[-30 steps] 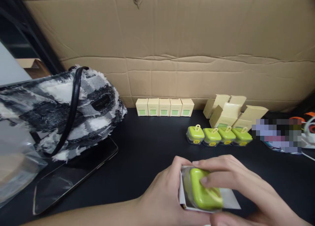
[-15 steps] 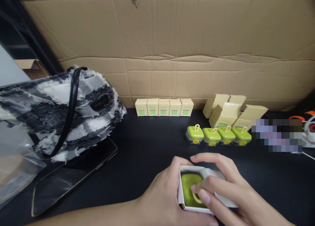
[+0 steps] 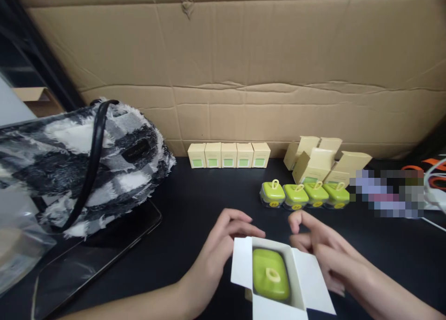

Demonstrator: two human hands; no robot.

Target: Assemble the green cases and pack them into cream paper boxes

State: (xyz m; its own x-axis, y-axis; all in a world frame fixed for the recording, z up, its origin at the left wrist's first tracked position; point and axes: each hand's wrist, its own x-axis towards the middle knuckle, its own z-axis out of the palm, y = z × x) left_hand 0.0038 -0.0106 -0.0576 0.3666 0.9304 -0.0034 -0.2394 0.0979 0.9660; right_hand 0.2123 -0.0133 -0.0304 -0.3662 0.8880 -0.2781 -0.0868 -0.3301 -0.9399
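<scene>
In front of me stands an open carton (image 3: 296, 273), its white flaps spread outward. Inside it sits a green lidded case (image 3: 268, 266) with a pale yellow loop on top. My left hand (image 3: 223, 250) is at the carton's left, fingers loosely stretched out past its far left corner and nothing held. My right hand (image 3: 324, 250) is at the right flap, fingers bent but apart, with no object visible in them. The flap hides part of this hand, and its lower fingers are blurred. Whether either hand touches the carton I cannot tell.
Several green cases (image 3: 295, 194) stand in a row beyond my right hand. Opened cream boxes (image 3: 313, 169) are behind them. Closed cream boxes (image 3: 229, 155) line the cardboard wall (image 3: 223, 46). A shaggy black-and-white bag (image 3: 114, 162) and a clear plastic bag (image 3: 21, 236) are left.
Both hands have come away from the carton and the green case. The carton's flaps now stand spread, and the case's loop is uncovered. The view has shifted slightly.
</scene>
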